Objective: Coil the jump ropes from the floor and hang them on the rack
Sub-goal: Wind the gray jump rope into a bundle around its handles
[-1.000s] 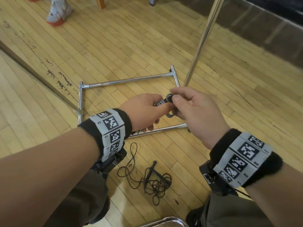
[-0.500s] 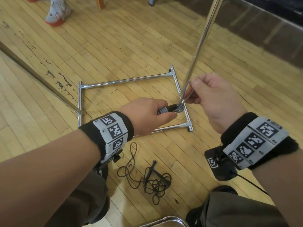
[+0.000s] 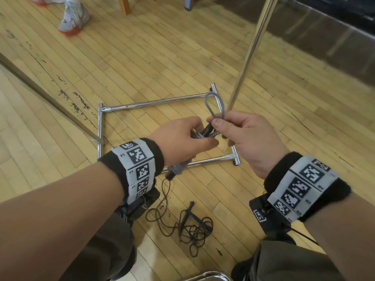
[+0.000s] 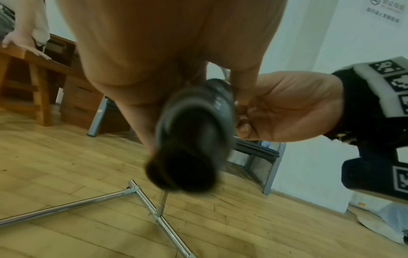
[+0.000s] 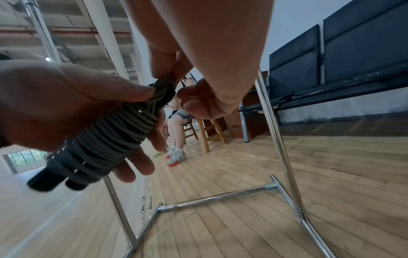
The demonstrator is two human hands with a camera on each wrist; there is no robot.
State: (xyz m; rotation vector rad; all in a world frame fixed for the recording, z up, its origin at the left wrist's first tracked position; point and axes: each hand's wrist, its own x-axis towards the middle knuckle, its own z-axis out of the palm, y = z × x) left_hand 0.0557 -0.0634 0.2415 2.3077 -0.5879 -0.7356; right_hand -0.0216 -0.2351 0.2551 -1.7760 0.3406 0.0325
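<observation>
**Loop drawn up from the wound rope**

The right hand (image 3: 241,138) now pinches a grey loop (image 3: 215,105) it has lifted above the wound jump rope (image 5: 114,132), which the left hand (image 3: 180,138) grips by its handles beside the rack (image 3: 239,82). The loop probably serves for hanging; a second rope (image 3: 192,228) lies uncoiled on the floor.

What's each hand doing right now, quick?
Left hand: closed around the coiled grey jump rope and its handles.
Right hand: pinching that rope's end loop.
</observation>
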